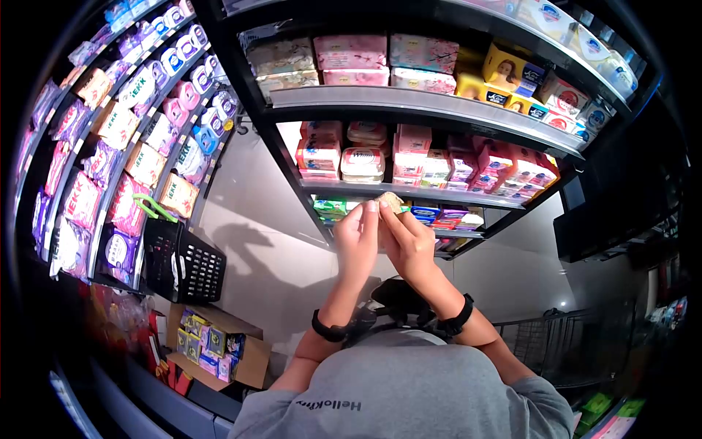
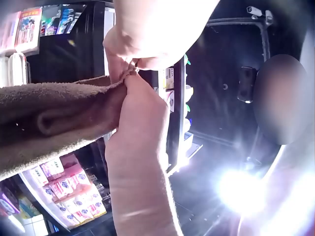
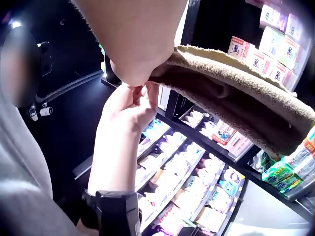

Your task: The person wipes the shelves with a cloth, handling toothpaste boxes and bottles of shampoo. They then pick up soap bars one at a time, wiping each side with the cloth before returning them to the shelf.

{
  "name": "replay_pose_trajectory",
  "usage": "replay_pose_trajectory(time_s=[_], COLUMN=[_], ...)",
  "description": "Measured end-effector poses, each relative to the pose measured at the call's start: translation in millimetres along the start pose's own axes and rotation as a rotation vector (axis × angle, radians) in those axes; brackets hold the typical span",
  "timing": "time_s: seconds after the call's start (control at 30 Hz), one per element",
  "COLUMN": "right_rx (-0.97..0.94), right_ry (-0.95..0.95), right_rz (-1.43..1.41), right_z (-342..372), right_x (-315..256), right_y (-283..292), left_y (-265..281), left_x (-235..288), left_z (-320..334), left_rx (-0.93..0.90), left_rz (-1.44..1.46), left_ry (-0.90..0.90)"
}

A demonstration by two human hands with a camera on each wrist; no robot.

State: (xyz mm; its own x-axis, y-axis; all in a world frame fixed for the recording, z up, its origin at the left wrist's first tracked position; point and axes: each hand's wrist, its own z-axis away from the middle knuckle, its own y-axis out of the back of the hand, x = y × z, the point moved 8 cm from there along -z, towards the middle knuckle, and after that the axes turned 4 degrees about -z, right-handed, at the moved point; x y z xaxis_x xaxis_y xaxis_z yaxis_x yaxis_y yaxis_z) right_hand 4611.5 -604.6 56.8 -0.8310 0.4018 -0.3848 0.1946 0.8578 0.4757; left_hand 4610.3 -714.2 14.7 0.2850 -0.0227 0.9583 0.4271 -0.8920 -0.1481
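Observation:
A brown terry towel (image 2: pixel 54 105) is held up in front of the body by its edge, and it hangs in folds away from the hands. In the head view only a small tan part of the towel (image 1: pixel 391 200) shows above the fingertips. My left hand (image 1: pixel 357 238) pinches the towel's edge. Right beside it, my right hand (image 1: pixel 411 250) pinches the same edge, the fingertips of both close together. From the right wrist view, the towel (image 3: pixel 246 86) stretches off to the right with a dark hollow fold along it.
Ahead stands a shelf unit (image 1: pixel 358 96) with tissue packs and soap boxes. Detergent bags (image 1: pixel 117 124) fill racks on the left. A black basket (image 1: pixel 201 267) with a green handle and an open carton (image 1: pixel 252 358) of small packs sit at lower left. A wire cart (image 1: pixel 545 340) stands at right.

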Motion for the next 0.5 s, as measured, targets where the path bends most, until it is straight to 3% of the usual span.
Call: replay_pose_trajectory(time_s=[0.1, 0.17, 0.23, 0.3, 0.37, 0.43, 0.5], right_rx=[-0.204, -0.282, -0.270, -0.185, -0.092, -0.114, -0.181], right_ry=[-0.056, -0.124, -0.055, -0.186, -0.303, -0.128, -0.130], right_rz=[-0.094, -0.320, -0.529, -0.707, -0.618, -0.376, -0.347], right_z=[14.7, 20.4, 18.1, 22.1, 16.8, 0.1, 2.8], right_x=[-2.8, -0.5, 4.8, 22.3, 38.2, 32.3, 30.2], right_y=[-15.0, -18.2, -9.0, 0.2, 11.8, 19.7, 15.0], left_y=[0.7, 5.4, 9.7, 19.1, 18.9, 15.5, 15.5], left_x=[12.9, 9.5, 11.0, 12.7, 26.6, 37.3, 36.3], left_z=[3.3, -0.3, -0.5, -4.4, -7.8, -8.1, -7.5], left_rx=[-0.026, -0.156, -0.258, -0.244, -0.274, -0.347, -0.423], left_rz=[-0.001, 0.149, 0.194, 0.110, 0.064, 0.066, -0.008], left_ry=[-0.056, 0.017, 0.075, 0.030, -0.038, -0.058, -0.058])
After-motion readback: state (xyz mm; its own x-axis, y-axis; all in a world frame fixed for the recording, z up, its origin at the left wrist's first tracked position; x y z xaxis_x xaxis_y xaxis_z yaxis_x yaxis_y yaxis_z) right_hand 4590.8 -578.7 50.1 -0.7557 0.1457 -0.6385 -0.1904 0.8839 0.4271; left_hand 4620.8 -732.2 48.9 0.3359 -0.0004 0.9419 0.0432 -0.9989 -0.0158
